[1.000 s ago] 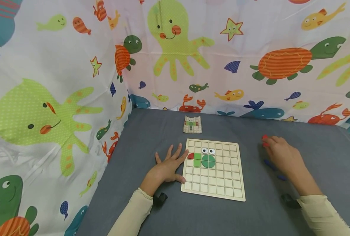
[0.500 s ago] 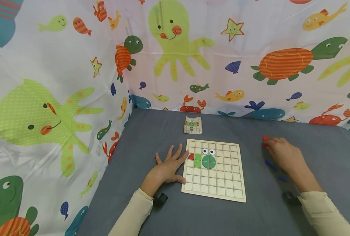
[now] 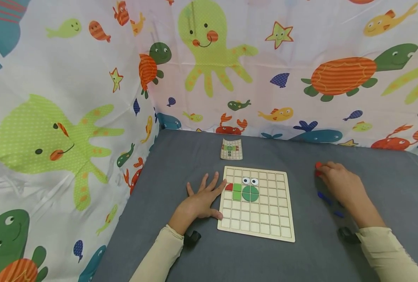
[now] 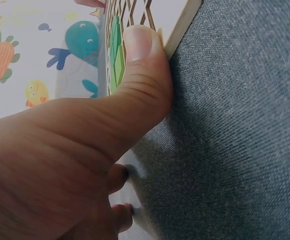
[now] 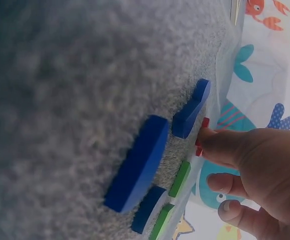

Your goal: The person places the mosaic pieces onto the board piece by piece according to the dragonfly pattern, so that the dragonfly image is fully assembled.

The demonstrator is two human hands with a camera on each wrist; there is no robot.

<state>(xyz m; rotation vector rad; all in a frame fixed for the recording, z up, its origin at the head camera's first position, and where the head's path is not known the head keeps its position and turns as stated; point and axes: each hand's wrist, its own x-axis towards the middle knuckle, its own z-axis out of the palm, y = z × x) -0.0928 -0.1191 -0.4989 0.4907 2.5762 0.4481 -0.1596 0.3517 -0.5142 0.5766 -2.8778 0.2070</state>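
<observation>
Sea-creature cloth [image 3: 121, 47] hangs behind a grey table [image 3: 258, 258]. The left hand [image 3: 202, 203] spreads its fingers, thumb on the board [image 3: 260, 207]; right of that, the right hand [image 3: 342, 187] dips to red pieces [image 3: 318, 165], but whether it grips any, I can't tell.

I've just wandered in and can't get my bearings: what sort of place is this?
Probably a play or puzzle corner, though the wider room isn't shown: sea-animal fabric hangs behind a gray cloth surface, where a wooden grid board holds green pieces.
</observation>
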